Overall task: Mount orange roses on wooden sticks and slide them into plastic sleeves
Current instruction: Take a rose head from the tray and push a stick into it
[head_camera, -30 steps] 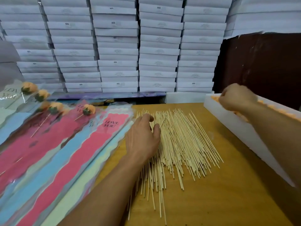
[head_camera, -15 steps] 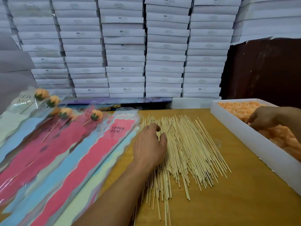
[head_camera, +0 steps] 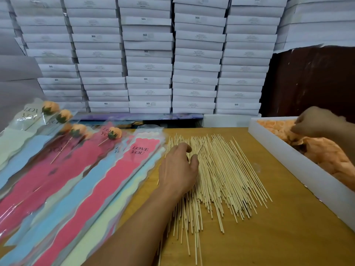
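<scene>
Left hand: the left hand [head_camera: 177, 167] rests palm down on the left edge of the pile of wooden sticks [head_camera: 221, 175], fingers curled; one stick [head_camera: 200, 147] rises at a slant from between thumb and forefinger, pinched there in the grip.
Right hand: the right hand [head_camera: 315, 122] reaches into the white tray [head_camera: 299, 162] at the desk's right side, fingers bent down among the orange roses [head_camera: 326, 156]; whether its grip has closed on a flower cannot be told, as the fingertips are hidden.
Sticks: spread in a loose fan across the middle of the wooden desk [head_camera: 288, 237], points towards the far edge, some stragglers trailing towards the near edge beside the left forearm.
Roses: loose orange blooms fill the tray, slightly blurred.
Sleeves: plastic sleeves [head_camera: 107, 181] in pink, blue and pale yellow, printed "LOVE YOU", lie overlapped on the left, just beside the sticks; the left forearm crosses over their near corner.
Finished pieces: several mounted roses [head_camera: 114, 133] with green bases lie at the far ends of the sleeves, sticks running down inside the plastic.
Background: stacked white boxes [head_camera: 148, 54], some marked "SGS", wall off the far side of the desk; a dark brown panel [head_camera: 311, 81] stands behind the tray.
</scene>
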Demonstrator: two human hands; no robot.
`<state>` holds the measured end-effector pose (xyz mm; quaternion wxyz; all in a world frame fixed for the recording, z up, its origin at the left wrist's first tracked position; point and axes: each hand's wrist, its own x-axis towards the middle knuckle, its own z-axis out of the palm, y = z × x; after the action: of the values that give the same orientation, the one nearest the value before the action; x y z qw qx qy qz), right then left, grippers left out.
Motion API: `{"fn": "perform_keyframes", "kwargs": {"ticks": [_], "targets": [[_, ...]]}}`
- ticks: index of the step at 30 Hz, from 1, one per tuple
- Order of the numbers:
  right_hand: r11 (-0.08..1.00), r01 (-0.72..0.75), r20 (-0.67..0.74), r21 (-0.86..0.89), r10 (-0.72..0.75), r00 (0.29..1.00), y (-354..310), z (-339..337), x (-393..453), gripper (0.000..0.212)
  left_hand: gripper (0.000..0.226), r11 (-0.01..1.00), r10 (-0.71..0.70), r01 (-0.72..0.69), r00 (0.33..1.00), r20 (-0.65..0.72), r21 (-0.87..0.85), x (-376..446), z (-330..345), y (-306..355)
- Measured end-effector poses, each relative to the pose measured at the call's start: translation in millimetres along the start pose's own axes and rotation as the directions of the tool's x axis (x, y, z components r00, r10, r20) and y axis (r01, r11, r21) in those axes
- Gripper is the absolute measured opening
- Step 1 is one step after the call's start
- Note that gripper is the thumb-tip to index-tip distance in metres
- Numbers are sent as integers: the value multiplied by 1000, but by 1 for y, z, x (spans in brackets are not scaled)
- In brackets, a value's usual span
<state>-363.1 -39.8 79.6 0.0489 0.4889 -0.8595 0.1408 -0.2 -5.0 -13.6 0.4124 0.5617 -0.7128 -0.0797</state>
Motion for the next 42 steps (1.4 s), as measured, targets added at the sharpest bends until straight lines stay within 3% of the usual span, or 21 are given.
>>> {"fn": "perform_keyframes", "kwargs": {"ticks": [5, 7, 10, 12, 17, 27, 31, 33, 38, 42], "targets": [[910, 221, -104, 350, -197, 975, -57, -8, -54, 17, 29, 993, 65, -65, 998, 5, -103, -1, -1, 1], [864, 285, -107, 414, -265, 958, -82, -4, -82, 7, 36, 983, 89, -86, 996, 12, -163, -1, -2, 1], [824, 347, -36, 448, -371, 928, -115, 8, -119, 10, 51, 961, 118, -104, 992, 39, -258, -3, -3, 4], [797, 351, 9, 491, -407, 913, -132, 15, -138, 10, 52, 944, 140, -118, 989, 51, -308, -4, -4, 5], [763, 339, 17, 551, -417, 909, -158, 20, -156, 15, 30, 924, 186, -165, 982, 30, -345, -4, -6, 2], [728, 305, 64, 614, -431, 900, -173, 28, -155, 22, 16, 935, 87, -90, 996, -24, -343, 0, -3, -2], [614, 101, 186, 783, -385, 904, -176, 34, -149, 39, 17, 949, 12, -40, 996, -89, -314, 3, -4, -4], [643, 64, 206, 764, -336, 919, -177, 43, -141, 38, 18, 938, -60, 20, 993, -105, -346, 4, -6, -6], [878, 207, 165, 431, -302, 939, -182, 72, -123, 24, 17, 910, -177, 108, 974, -141, -401, 8, -9, -9], [924, 169, 153, 343, -232, 961, -199, 87, -116, 42, 16, 901, -223, 127, 956, -190, -415, 10, -11, -10]]}}
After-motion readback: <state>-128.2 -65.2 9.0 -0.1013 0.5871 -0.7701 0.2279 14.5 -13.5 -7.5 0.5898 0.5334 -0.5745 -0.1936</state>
